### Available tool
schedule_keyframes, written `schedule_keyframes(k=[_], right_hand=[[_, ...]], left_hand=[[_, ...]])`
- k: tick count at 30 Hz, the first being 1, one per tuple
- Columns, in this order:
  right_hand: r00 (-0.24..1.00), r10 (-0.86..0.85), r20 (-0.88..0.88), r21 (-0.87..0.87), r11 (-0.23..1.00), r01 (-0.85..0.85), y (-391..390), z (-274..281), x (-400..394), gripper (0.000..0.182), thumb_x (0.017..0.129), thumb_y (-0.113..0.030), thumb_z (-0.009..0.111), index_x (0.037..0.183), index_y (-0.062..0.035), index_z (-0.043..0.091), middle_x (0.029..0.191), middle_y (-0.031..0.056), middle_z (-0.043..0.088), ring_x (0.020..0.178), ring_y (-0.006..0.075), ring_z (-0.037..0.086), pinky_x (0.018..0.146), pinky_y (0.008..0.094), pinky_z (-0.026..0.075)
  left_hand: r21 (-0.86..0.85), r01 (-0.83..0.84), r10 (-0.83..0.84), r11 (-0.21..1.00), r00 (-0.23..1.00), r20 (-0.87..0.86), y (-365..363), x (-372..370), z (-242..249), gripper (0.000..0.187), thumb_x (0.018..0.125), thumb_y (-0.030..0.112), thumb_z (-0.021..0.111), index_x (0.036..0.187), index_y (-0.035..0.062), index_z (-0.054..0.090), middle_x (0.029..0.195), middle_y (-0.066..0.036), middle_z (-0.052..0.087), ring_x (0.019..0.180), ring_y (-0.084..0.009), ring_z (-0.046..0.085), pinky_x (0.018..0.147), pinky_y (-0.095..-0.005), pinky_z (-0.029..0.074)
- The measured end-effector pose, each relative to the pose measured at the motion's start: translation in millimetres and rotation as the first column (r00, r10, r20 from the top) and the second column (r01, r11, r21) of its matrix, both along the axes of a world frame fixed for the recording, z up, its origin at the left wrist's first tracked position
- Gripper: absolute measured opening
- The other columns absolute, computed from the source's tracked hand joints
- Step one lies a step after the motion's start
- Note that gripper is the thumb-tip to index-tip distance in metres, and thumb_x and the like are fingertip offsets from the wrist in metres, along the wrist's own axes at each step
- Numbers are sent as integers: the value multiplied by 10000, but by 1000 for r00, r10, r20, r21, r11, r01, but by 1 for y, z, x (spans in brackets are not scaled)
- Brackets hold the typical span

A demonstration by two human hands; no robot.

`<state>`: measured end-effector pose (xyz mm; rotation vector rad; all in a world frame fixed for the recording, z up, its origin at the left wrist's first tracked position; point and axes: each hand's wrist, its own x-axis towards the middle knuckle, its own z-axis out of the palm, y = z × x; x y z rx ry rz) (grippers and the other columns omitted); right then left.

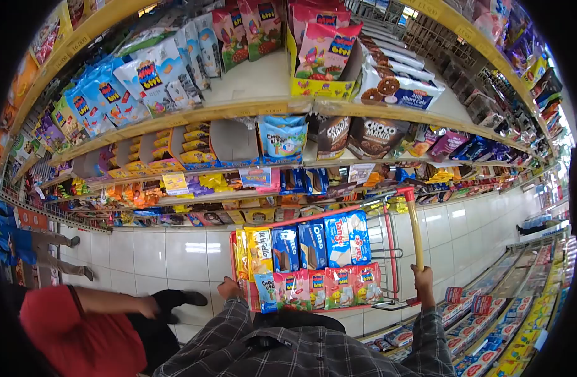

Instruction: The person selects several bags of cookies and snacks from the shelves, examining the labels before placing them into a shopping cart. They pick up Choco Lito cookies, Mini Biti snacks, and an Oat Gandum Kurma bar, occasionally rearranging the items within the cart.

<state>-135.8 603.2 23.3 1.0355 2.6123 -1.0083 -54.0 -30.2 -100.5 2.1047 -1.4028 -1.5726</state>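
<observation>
Now, far left: person in blue (pixel 24 246), partly cut off by the dark lens edge, standing on white floor tiles.
Near left: person in red (pixel 87 330), close beside the wearer, forearm stretched toward the cart's side but well apart from it.
Left hand (pixel 229 288): at the near-left corner of the shopping cart, fingers curled inward, probably resting on the rim; cannot tell how firmly closed.
Shopping cart (pixel 288 222): right in front of the body, between both hands, red-rimmed; likely stiff in the frame and fairly weighty as loaded, so best steered by the bar, with a light touch at the opposite corner.
Yellow packs (pixel 259 251): left end of the far row; probably light, slick-skinned.
Light-blue pouch (pixel 265 292): left end of the near row; likely soft, easiest to pinch by a sealed edge.
Oreo packs (pixel 312 246): mid far row, dark blue; contents probably brittle, better lifted flat from both sides.
Pink packs (pixel 291 289): along the near row; likely puffy, slippery, crushable under a squeeze.
Tango packs (pixel 347 239): right end of the far row; probably light and fragile inside.
Handle bar (pixel 415 232): yellowish, at the cart's right end; apparently rigid, good for a full grip.
Right hand (pixel 421 278): wrapped around the bar's near end.
Far right: red boxes (pixel 482 305) on low shelving.
</observation>
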Motion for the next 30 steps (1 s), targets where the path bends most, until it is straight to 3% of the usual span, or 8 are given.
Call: schedule_keyframes(k=[4,7,12,14,21,24,27,30], right_hand=[[1000,-1,-11,-2,1000,1,-1,0,-1,409,793,-326,713,650,33,577,484,43,481,375,149,470,352,362,372],[999,14,-29,26,1000,-13,3,1,-3,400,795,-314,714,666,45,593,490,44,493,383,145,476,358,362,377],[1000,-12,-24,12,1000,12,17,-15,-2,365,799,-291,710,657,17,576,485,41,485,382,143,475,364,336,368],[1000,-12,-24,16,1000,13,18,-19,-4,374,792,-292,709,643,22,571,487,49,489,402,143,478,386,347,374],[999,-35,-16,32,999,36,12,-1,-19,401,774,-295,706,600,37,564,481,67,493,443,148,481,432,383,385],[999,17,-35,110,994,-13,25,-20,-11,401,774,-299,708,611,41,571,479,75,498,427,152,485,423,380,387],[1000,-4,-23,101,995,6,9,2,-18,405,773,-304,712,615,43,576,483,77,503,419,154,487,418,377,388],[999,-48,-14,66,997,49,21,-15,-15,403,774,-301,714,617,45,581,483,73,502,412,153,487,410,373,390]], left_hand=[[-322,165,-52,932,942,332,-6,0,-45,336,803,159,543,839,-162,636,762,-255,672,687,-366,668,591,-478,522],[-124,-78,92,989,990,108,14,-28,30,343,800,165,545,862,-154,655,814,-281,683,667,-370,666,616,-494,520],[-212,-39,70,977,987,142,16,-34,18,324,800,167,556,824,-144,645,810,-272,681,633,-360,645,640,-487,511],[-272,138,-63,952,962,266,9,-29,-3,315,800,164,559,817,-139,642,819,-271,682,637,-361,643,659,-489,502],[-203,-77,108,976,984,144,19,-46,10,404,777,266,607,901,-111,680,910,-303,682,846,-443,668,809,-503,497],[-301,51,32,952,964,266,8,-36,-30,403,772,261,594,894,-113,679,897,-298,684,832,-444,670,790,-500,496],[-202,18,11,979,990,140,10,-40,-17,322,799,174,570,865,-129,658,830,-253,685,697,-367,664,683,-485,510],[-279,91,-16,956,966,258,3,-32,-44,353,780,211,579,850,-124,667,839,-287,681,719,-426,657,731,-499,498]])
